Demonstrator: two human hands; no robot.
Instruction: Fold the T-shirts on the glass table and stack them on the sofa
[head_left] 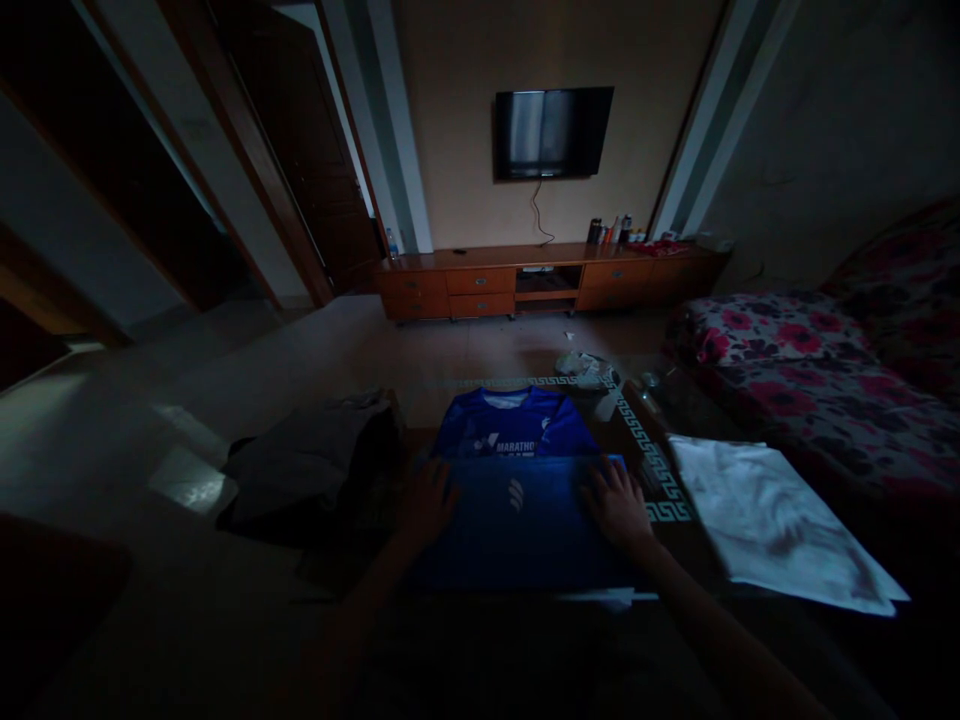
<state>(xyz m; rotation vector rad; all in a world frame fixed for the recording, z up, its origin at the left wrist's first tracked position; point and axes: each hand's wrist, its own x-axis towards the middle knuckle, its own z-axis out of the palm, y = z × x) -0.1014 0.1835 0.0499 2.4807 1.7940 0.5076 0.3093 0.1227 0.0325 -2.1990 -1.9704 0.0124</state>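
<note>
A bright blue short-bodied cloth shirt with white "MARATHO…" lettering [517, 415] lies in the middle of the dark surface with a pale Greek-key border [643, 440], its collar toward the far edge. Over its lower part, toward the near edge, lies a broad, darker blue rectangular panel with a white slanted-stroke logo [517, 540]; whether this is the shirt's own lower part turned up or a separate piece, I cannot make out. The left hand [433, 495] rests at the panel's upper left corner and the right hand [616, 498] at its upper right corner, well apart, the right one's fingers a little spread; in this gloom I cannot tell whether either pinches the cloth or merely presses it. Judging by the layout, the work seems partway: the panel sits straight and covers the lower lettering, while the collar and upper chest remain uncovered and spread. Beside the left edge lies a loose heap of grey and black cloth [304, 455], apparently not yet neatened. By the right edge a white, flat, layered cloth [780, 520] looks laid out in a neater shape, though its lower corners splay. A crumpled pale plastic-looking bag [581, 364] sits at the far right corner, apart from the shirt.
</note>
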